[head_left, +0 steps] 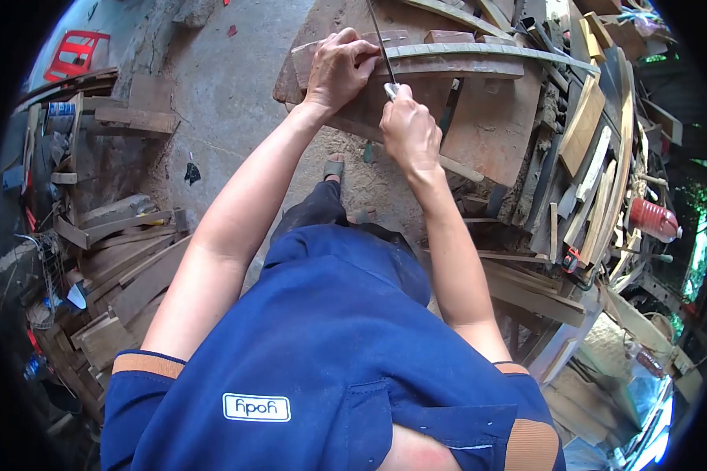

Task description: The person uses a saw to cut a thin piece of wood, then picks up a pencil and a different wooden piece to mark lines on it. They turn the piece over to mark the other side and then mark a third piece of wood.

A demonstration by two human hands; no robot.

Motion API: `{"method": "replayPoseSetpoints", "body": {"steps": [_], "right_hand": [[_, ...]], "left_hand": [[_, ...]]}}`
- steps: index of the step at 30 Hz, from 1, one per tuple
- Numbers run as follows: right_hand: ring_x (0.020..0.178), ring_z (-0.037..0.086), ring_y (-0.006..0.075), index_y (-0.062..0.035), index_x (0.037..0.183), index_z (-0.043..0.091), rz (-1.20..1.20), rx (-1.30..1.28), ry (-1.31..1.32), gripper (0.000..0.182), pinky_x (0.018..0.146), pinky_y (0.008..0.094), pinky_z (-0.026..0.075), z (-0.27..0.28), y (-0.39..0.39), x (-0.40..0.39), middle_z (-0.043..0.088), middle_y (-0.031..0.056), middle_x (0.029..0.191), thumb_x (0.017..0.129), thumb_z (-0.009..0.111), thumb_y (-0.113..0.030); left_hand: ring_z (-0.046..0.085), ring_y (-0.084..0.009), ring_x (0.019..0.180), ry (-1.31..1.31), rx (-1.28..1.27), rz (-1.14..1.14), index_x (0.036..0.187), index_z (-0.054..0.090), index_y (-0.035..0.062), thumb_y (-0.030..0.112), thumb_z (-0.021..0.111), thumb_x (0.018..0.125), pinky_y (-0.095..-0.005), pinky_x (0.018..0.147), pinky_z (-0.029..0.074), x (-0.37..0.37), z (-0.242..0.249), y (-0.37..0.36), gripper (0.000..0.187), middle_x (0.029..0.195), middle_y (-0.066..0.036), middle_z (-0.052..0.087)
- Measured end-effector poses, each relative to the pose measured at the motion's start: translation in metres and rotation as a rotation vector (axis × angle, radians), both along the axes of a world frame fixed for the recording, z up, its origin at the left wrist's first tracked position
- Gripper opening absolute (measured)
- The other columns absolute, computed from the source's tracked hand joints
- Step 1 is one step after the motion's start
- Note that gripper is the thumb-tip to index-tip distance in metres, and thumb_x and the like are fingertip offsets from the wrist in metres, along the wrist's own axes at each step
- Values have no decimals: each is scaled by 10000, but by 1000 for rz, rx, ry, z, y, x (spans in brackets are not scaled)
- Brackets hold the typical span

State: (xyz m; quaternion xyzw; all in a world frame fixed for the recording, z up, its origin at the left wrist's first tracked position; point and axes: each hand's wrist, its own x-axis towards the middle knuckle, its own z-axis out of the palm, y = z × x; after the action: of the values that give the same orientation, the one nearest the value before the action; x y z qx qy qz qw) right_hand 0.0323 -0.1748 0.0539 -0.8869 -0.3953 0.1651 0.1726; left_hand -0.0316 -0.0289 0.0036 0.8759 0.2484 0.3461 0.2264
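My right hand (412, 133) is closed round the pale handle of a hand saw (382, 49), whose thin dark blade appears nearly edge-on and points away from me. The blade crosses a long, narrow wooden strip (479, 50) close to its left end. Just left of the blade, my left hand (339, 72) has its fingers curled and pressed together at the strip's end; its exact grip is partly hidden. Under the strip lies a thicker piece of wood (463, 67), resting on a worn wooden work surface (495, 118).
Stacked boards and offcuts (581, 125) crowd the right side, near a bottle of red liquid (653, 220). More scrap wood (133, 267) is piled at left. A red plastic crate or chair (77, 55) stands far left. Sawdust (353, 173) covers the concrete floor by my feet.
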Motion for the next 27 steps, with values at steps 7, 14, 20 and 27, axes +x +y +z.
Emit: {"method": "replayPoseSetpoints", "body": {"steps": [7, 14, 20, 27], "right_hand": [[805, 699, 441, -10, 965, 571, 27, 53, -69, 217, 740, 533, 560, -11, 15, 10, 686, 290, 822, 934, 448, -186], [808, 702, 435, -19, 926, 586, 18, 62, -65, 211, 747, 517, 566, -14, 18, 13, 685, 287, 820, 931, 467, -193], [837, 694, 447, -11, 938, 575, 28, 55, -27, 232, 769, 536, 555, -9, -6, 4, 688, 282, 828, 934, 468, -216], [867, 688, 454, 5, 996, 586, 4, 37, -22, 252, 779, 544, 549, -9, 28, 16, 684, 302, 875, 932, 445, -194]], "left_hand": [[666, -239, 783, -14, 15, -34, 945, 769, 104, 131, 759, 774, -341, 732, 536, 0, 3, 2, 173, 859, -63, 666], [667, -235, 784, -31, 52, -26, 941, 769, 104, 119, 751, 776, -342, 733, 538, 3, -2, 2, 167, 853, -62, 664], [664, -234, 780, -9, -18, -29, 939, 770, 109, 131, 753, 776, -341, 738, 535, 0, 3, 2, 165, 845, -56, 661], [647, -270, 869, -9, -82, -24, 895, 768, 130, 203, 755, 757, -382, 837, 499, 0, -1, 0, 157, 854, -60, 650]]}}
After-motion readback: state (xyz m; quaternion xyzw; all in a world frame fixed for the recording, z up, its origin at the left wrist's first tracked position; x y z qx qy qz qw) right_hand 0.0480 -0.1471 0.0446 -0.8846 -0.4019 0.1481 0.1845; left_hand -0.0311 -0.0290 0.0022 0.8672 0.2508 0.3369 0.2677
